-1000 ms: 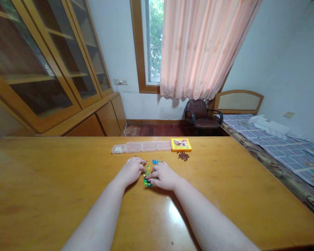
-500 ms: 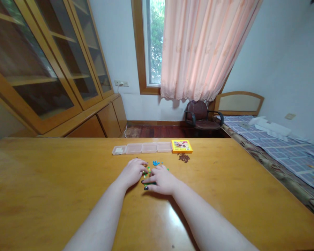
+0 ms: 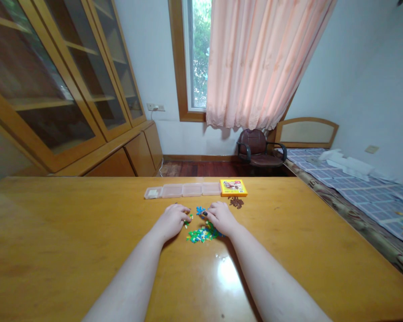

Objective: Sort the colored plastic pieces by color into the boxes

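Nearby, the left hand and right hand flank small blue pieces on the surface, mixed pieces beside the right, though whether either's fingers pinch anything I cannot tell.

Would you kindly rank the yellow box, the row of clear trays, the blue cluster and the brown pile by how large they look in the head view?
1. Row of clear trays
2. Yellow box
3. Brown pile
4. Blue cluster, perhaps partly behind the right hand
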{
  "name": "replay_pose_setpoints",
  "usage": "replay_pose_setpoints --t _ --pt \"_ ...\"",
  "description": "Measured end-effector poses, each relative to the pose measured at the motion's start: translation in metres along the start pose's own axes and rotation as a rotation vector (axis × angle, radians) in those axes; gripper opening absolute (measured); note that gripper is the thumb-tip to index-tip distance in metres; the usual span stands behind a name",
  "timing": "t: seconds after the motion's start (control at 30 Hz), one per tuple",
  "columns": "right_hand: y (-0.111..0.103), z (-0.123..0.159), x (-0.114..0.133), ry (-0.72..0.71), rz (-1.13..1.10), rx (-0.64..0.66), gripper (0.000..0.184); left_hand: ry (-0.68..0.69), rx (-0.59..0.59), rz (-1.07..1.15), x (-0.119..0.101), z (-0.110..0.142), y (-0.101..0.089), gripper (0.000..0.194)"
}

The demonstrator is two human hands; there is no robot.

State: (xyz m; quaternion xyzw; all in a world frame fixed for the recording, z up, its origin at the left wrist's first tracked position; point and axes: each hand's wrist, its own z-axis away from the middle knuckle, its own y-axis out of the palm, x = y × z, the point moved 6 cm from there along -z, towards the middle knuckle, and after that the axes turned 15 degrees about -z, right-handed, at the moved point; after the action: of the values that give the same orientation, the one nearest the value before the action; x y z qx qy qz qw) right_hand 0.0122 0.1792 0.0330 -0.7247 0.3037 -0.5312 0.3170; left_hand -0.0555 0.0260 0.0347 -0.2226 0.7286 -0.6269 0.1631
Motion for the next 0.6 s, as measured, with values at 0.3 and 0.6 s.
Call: replay_pose_setpoints --t 0.3,0.6 --pt "0.0018 -0.0004 -0.0048 -0.034 -0.069 -0.008 0.038 0.023 0.004 0.064 -0.0074 0.0004 -0.0008 0.049" --pt "0.0055 -0.0007 -0.0093 0.064 -0.003 -0.046 0.040 0.048 -0.008 0.053 -0.0083 0.0004 -0.0060 0.039"
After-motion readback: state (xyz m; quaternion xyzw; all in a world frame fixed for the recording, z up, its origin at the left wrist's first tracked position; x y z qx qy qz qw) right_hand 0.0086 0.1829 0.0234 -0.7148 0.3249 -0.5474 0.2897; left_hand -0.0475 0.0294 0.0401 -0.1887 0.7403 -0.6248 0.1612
